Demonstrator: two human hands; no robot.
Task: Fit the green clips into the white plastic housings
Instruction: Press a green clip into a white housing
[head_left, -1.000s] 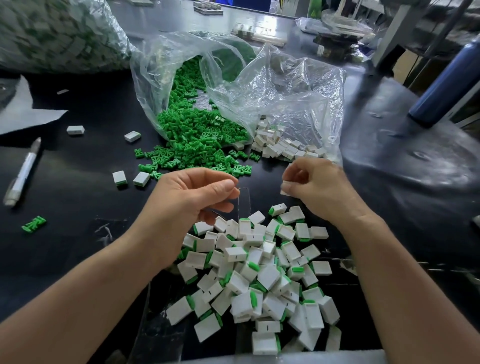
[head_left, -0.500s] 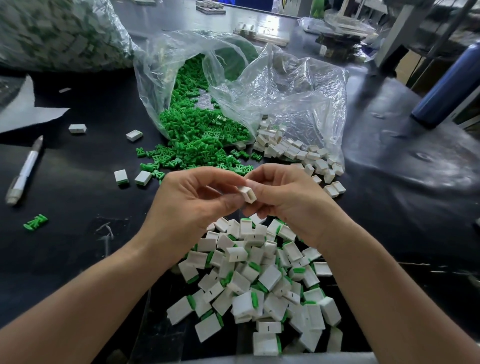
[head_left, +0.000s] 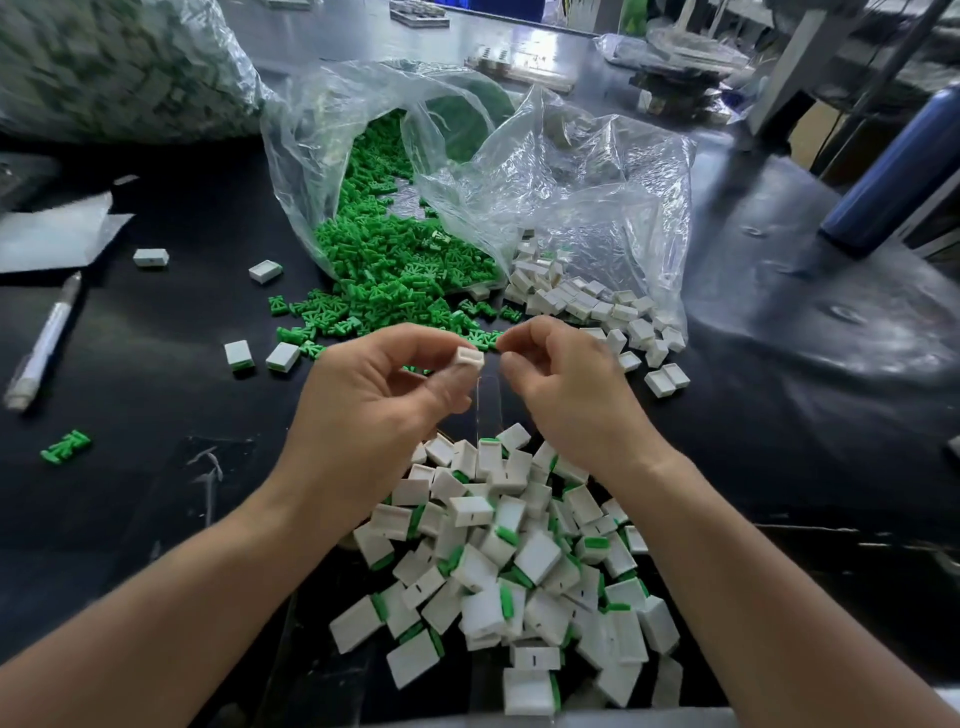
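White housing (head_left: 470, 358) pinched between left hand (head_left: 363, 410) thumb and forefinger, open mouth turned upward. Just right of housing, not touching: right hand (head_left: 566, 389), fingertips curled together, any clip inside hidden. Green clips (head_left: 395, 275) heaped beyond housing, likely next reach.

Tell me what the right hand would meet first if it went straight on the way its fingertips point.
Most likely the white housing pinched in the left hand: the right hand points left at it across a small gap. Depth is unclear, so it might just pass it.
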